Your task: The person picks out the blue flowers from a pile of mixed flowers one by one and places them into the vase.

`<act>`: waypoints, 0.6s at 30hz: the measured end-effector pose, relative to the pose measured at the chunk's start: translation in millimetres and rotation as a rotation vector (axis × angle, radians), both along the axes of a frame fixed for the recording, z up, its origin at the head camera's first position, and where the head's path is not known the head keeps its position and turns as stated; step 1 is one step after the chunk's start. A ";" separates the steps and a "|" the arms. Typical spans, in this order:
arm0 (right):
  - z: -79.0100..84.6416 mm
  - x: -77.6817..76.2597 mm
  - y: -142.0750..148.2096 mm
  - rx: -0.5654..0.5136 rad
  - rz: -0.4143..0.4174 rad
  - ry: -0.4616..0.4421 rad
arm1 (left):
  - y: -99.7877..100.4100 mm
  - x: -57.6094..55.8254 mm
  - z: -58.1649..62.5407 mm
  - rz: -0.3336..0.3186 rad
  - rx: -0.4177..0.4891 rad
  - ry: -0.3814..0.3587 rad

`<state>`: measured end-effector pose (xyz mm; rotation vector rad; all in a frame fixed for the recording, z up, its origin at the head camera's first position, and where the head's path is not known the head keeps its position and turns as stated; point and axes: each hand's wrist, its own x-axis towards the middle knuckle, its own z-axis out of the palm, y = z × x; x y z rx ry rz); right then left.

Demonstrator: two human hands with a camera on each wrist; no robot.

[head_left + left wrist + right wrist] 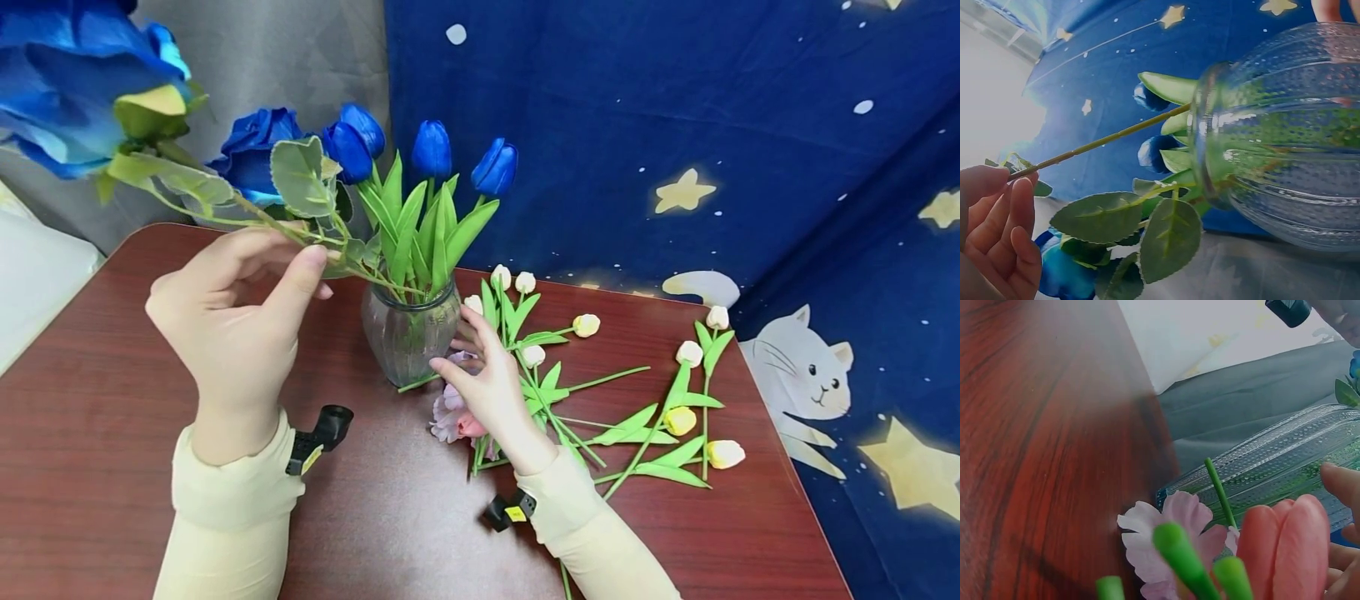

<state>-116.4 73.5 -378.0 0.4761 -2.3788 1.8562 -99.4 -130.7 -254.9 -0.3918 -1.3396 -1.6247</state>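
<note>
My left hand (232, 325) pinches the thin stem (1100, 144) of a large blue rose (67, 92) between thumb and fingertips. That stem slants down into the mouth of a clear ribbed glass vase (408, 337). On the vase's right side, my right hand (483, 375) holds it, thumb on the front and fingers round the side. Several blue tulips (431, 148) and another blue rose (251, 154) with serrated leaves (1169, 234) stand in the vase. Beside the right wrist lie a lilac flower (1169, 531) and a pink tulip (1285, 550).
White tulips (587, 325) and yellow tulips (680, 421) with green stems lie spread over the right side of the brown table (360, 533). A dark blue curtain (600, 125) with stars and a cat hangs behind, beside a grey cloth (300, 58).
</note>
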 end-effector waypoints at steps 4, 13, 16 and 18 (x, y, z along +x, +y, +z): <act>-3.2 -0.9 1.6 -0.004 0.005 0.014 | 1.1 -2.7 -1.8 0.024 -0.072 -0.037; -4.1 -1.8 2.5 0.002 0.009 0.013 | 4.9 -9.8 -7.4 0.019 -0.169 -0.073; -4.5 -1.8 2.9 0.010 0.005 0.010 | 5.5 -10.5 -8.4 0.020 -0.209 -0.093; -4.8 -1.8 3.3 0.015 0.000 0.007 | 6.0 -11.1 -8.8 0.012 -0.239 -0.112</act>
